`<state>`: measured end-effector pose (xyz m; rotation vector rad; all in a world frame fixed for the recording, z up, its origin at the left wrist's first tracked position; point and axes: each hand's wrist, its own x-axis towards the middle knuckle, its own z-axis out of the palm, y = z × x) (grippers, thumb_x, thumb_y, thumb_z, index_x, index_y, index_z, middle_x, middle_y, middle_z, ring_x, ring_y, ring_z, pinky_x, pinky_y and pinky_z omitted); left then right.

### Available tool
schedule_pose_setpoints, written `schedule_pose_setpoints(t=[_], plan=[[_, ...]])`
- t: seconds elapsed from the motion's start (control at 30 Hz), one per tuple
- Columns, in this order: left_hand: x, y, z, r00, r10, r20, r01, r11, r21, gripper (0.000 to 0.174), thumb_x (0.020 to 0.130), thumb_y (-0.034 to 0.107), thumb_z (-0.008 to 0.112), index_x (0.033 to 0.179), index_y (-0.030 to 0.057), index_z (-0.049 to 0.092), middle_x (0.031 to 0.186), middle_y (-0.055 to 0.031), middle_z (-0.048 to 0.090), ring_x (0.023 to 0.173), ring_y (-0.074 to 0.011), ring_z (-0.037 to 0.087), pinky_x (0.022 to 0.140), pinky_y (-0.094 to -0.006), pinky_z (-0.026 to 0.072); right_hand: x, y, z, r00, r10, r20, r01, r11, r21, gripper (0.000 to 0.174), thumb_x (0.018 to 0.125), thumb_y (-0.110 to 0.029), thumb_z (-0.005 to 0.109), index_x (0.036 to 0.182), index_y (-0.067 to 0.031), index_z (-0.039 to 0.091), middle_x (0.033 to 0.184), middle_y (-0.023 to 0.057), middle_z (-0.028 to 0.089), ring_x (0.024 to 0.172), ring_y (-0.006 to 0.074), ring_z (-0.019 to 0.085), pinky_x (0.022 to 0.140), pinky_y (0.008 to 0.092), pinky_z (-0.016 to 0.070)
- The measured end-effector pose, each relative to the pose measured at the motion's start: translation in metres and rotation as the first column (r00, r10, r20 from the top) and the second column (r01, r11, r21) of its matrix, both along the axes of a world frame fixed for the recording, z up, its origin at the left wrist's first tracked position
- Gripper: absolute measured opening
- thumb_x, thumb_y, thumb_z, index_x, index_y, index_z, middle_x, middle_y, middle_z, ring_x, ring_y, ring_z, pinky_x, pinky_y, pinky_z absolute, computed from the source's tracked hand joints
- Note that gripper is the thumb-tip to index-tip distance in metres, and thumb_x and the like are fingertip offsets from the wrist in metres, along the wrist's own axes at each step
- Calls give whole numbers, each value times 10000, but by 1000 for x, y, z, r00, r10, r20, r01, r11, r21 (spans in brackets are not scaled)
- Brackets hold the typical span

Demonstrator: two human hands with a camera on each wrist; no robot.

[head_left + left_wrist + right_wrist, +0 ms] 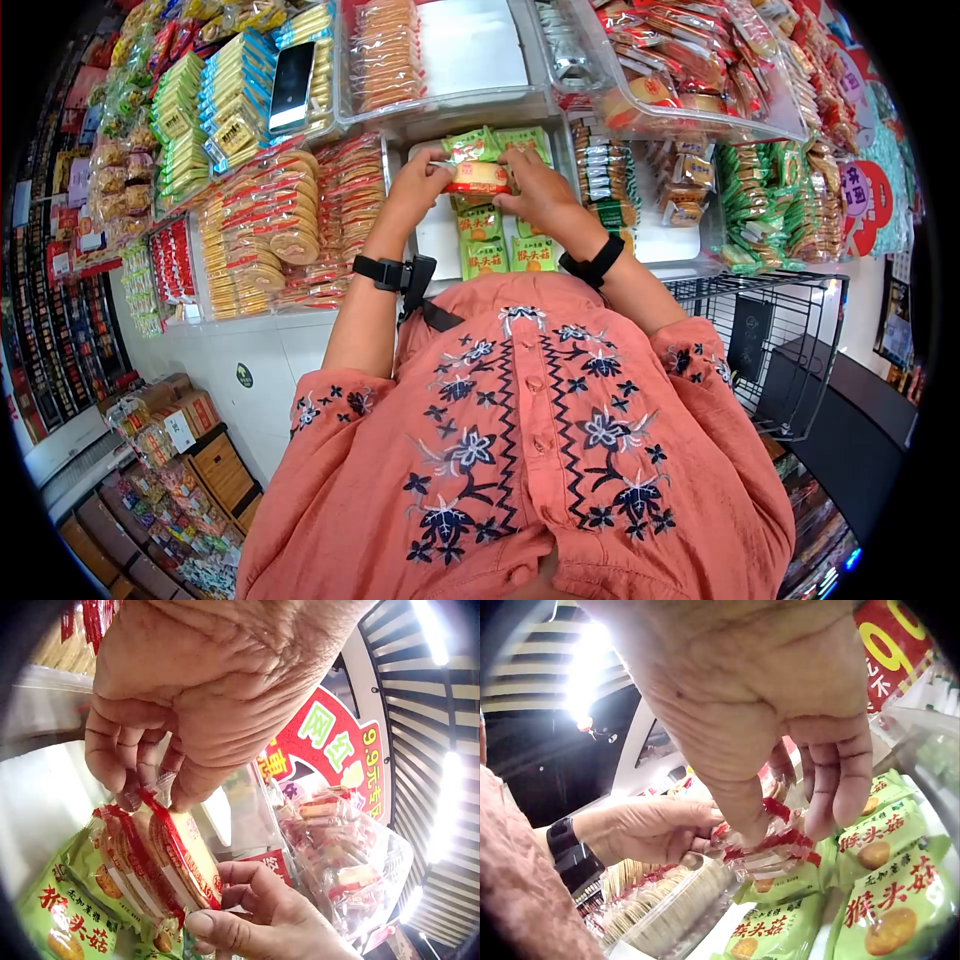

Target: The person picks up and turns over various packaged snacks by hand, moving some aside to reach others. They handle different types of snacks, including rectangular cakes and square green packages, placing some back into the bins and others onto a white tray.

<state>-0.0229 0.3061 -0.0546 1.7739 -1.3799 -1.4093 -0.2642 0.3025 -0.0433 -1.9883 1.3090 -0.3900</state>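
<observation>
Far L, up and away from the L hand (415, 185), a black-screened rectangular phone (293, 88) is lying on wrapped packs. Nearer, L of same hand, round tan biscuits in clear, red-banded wrap (275, 220) are standing in rows.

L hand is pinching, thumb to fingers, the L end of a small stack of tan biscuits in clear plastic w/ red print (482, 178). Stack is sitting betw. both hands, above a shallow white-floored tray (430, 238). Under and nearer the body than the hands, flat green foil pkts w/ red characters (484, 258) are lying in said tray; contact w/ stack: can't tell.

R hand (545, 195) is gripping the stack's R end, also thumb vs. fingers. Black strap (597, 262) is circling that wrist. Just R of R hand, brown-and-silver wrapped packs (605, 170) are standing in a row; farther R, glossy green bags (755, 205) are bunching. Up and R of R hand, a clear plastic bin (700, 128) is holding red-wrapped pkts.
</observation>
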Motion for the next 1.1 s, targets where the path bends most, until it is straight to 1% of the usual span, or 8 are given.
schedule_pose_setpoints(t=[0.1, 0.2, 0.3, 0.4, 0.6, 0.7, 0.9, 1.1], plan=[[-1, 0, 1, 1000, -6, -1, 6, 1000, -2, 426, 920, 304, 675, 1261, 66, 579, 936, -45, 658, 773, -104, 589, 581, -255, 459, 0, 0, 1, 1000, -1, -13, 1, 1000, -2, 539, 815, -215, 782, 1263, -93, 509, 1208, 168, 552, 1015, 379, 619, 828, 449, 511], [-2, 1, -10, 998, 16, 53, -10, 994, -108, 397, 888, 253, 675, 1209, 27, 622, 924, -115, 689, 798, -198, 651, 708, -326, 522, 0, 1, 3, 1000, -8, -30, 8, 1000, 10, 544, 821, -216, 780, 1276, -99, 507, 1208, 172, 550, 1012, 392, 623, 825, 460, 512], [-1, -1, -14, 995, 0, 95, 11, 994, -110, 380, 884, 242, 681, 1188, 20, 631, 971, -163, 690, 893, -252, 670, 805, -358, 526, -1, 1, -1, 999, -11, -39, 12, 1000, 17, 549, 823, -217, 779, 1287, -107, 507, 1200, 175, 551, 1007, 400, 626, 823, 466, 512], [3, -2, -31, 986, -30, 164, 63, 977, -204, 381, 880, 236, 681, 1192, 23, 633, 1032, -195, 674, 940, -282, 666, 824, -376, 526, -2, 1, -3, 999, -6, -47, 7, 1000, 24, 548, 824, -215, 776, 1290, -111, 507, 1191, 176, 554, 1004, 401, 626, 822, 463, 512], [3, -3, -29, 952, -65, 301, 155, 946, -284, 408, 878, 265, 685, 1198, 17, 634, 1102, -208, 636, 991, -333, 652, 865, -401, 522, -2, 1, -7, 1000, 5, -31, -4, 999, 44, 534, 831, -217, 766, 1285, -108, 507, 1181, 180, 562, 1012, 407, 620, 835, 463, 507], [1, 0, -27, 881, -23, 472, 211, 914, -348, 427, 879, 294, 687, 1195, 12, 633, 1103, -229, 655, 1017, -365, 654, 880, -409, 519, -2, 0, -7, 1000, 10, -18, -9, 999, 34, 536, 833, -218, 763, 1288, -100, 505, 1208, 183, 568, 1048, 409, 609, 862, 457, 501], [-2, -1, -14, 978, -47, 203, 64, 995, -78, 491, 893, 341, 682, 1246, 10, 597, 1095, -267, 685, 1042, -397, 665, 888, -429, 520, -2, -1, -10, 999, 32, -13, -32, 999, 27, 550, 841, -219, 758, 1312, -89, 507, 1247, 177, 573, 1101, 396, 595, 898, 438, 495], [-4, -1, -6, 955, -88, 282, 126, 985, -118, 470, 899, 294, 676, 1257, 3, 588, 1118, -260, 681, 1059, -403, 658, 900, -443, 515, -1, 0, -5, 998, 36, -54, -31, 995, 91, 612, 843, -244, 759, 1367, -98, 480, 1251, 189, 570, 1093, 408, 603, 896, 445, 498]])
